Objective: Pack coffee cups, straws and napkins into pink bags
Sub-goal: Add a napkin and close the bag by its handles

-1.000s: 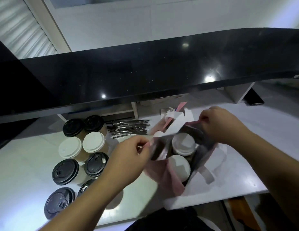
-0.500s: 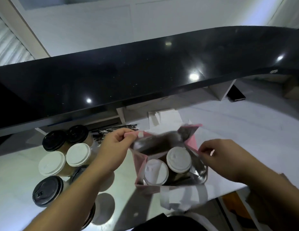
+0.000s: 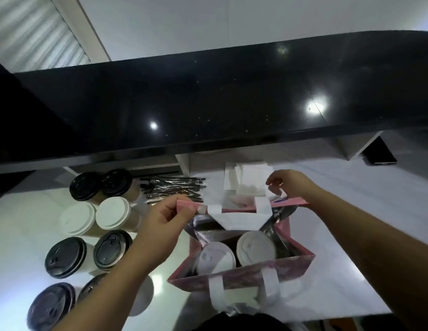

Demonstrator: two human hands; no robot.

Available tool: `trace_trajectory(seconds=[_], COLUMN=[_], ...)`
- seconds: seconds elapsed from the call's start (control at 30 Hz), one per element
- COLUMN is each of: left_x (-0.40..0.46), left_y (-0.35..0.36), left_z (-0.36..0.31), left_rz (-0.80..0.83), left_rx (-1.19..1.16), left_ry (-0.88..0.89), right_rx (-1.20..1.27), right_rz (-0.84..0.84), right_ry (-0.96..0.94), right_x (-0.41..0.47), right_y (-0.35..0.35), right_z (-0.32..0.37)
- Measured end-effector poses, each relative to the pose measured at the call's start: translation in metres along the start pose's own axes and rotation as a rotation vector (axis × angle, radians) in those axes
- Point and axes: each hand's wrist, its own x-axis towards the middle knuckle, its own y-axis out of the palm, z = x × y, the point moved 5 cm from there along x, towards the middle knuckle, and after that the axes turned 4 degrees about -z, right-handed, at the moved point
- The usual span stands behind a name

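The pink bag (image 3: 241,277) stands open on the white counter (image 3: 351,235), just below and between both sets of fingers, its silver lining showing inside. Two cups with white lids sit in it side by side, the left cup (image 3: 215,258) nearer the bag's front wall and the right cup (image 3: 256,247) a little farther back; only their lids show, the bodies hidden by the bag's walls. The left hand (image 3: 165,216) pinches the far rim's left corner between curled fingers and thumb. The right hand (image 3: 289,183) has its fingers curled down at the far rim's right end; whether they grip the rim or the white handle strap (image 3: 239,216) there is hard to make out. That strap droops into the mouth between the two hands. A second strap (image 3: 241,295) hangs over the near wall, its lower part blurred and cut off by a dark shape at the frame's bottom. Beyond the right fingers lie white napkins (image 3: 246,177), partly hidden by the hand. Beyond the left fingers lies a heap of wrapped straws (image 3: 172,187). Left of the left hand stand loose cups (image 3: 93,223) with black and white lids, some covered by the forearm, the lowest cut off by the frame edge. A black shelf (image 3: 208,103) overhangs the back.
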Motion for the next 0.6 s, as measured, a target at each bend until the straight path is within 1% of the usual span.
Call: trace_trajectory(seconds=[0.07,0.1,0.2,0.37,0.6], left_x=[0.001,0.001,0.003,0.010,0.015], left_y=[-0.002,-0.002,-0.003,-0.003,-0.001], left_z=[0.004,0.005,0.005,0.002,0.006], left_rz=[-0.005,-0.005,-0.006,-0.025,-0.056], left_rx=[0.016,0.022,0.020,0.041,0.037], left_ry=[0.010,0.015,-0.005,-0.024,-0.063], right_rx=[-0.069,-0.142,-0.299,-0.182,-0.099], right_rz=[0.100,0.147,0.186,0.084,0.063], right_ry=[-0.053,-0.071,-0.107,-0.038,0.012], right_x=[0.024,0.033,0.057,0.094,0.106], right_y=[0.015,0.021,0.035,0.050,0.069], right_z=[0.015,0.021,0.029,0.023,0.018])
